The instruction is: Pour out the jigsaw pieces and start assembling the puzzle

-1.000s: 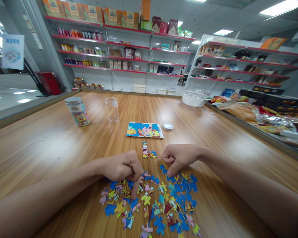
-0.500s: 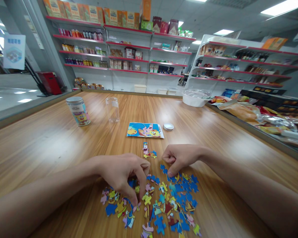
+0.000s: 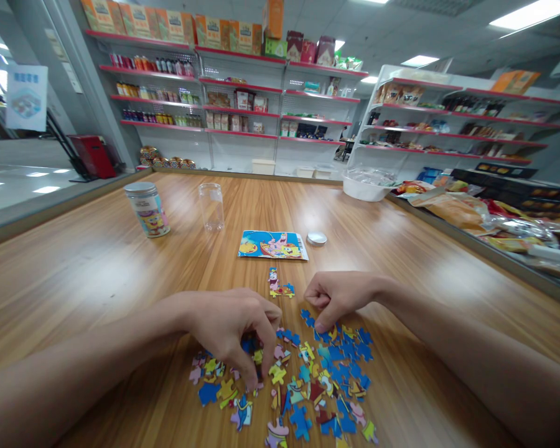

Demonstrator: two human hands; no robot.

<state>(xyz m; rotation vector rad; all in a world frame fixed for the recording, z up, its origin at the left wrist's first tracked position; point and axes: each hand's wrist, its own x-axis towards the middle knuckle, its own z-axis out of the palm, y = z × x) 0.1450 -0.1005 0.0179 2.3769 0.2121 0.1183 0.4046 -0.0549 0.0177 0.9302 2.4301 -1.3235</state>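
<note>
My left hand (image 3: pixel 236 330) is bent over the left part of a spread of loose jigsaw puzzle pieces (image 3: pixel 301 423). Its thumb and index fingertips come together on a small pink puzzle piece (image 3: pixel 257 387), mostly covered by them. Curled into a loose fist, my right hand (image 3: pixel 338 298) rests on the table at the upper right of the pieces, thumb tip beside blue ones; nothing shows in it. Beyond the hands lies a small joined group of pieces (image 3: pixel 274 283), with a cartoon picture card (image 3: pixel 273 245) behind it.
Farther back on the wooden table (image 3: pixel 98 261) stand a lidded cartoon tin (image 3: pixel 148 211) and a clear jar (image 3: pixel 211 208). A round silver lid (image 3: pixel 317 239) lies right of the card. At the back right are a white basin (image 3: pixel 368 186) and packaged snacks (image 3: pixel 466 211); stocked shelves (image 3: pixel 238 84) rise behind.
My left thumb and index finger have closed slightly around the pink puzzle piece, which is now more covered. My right hand has stayed in place.
</note>
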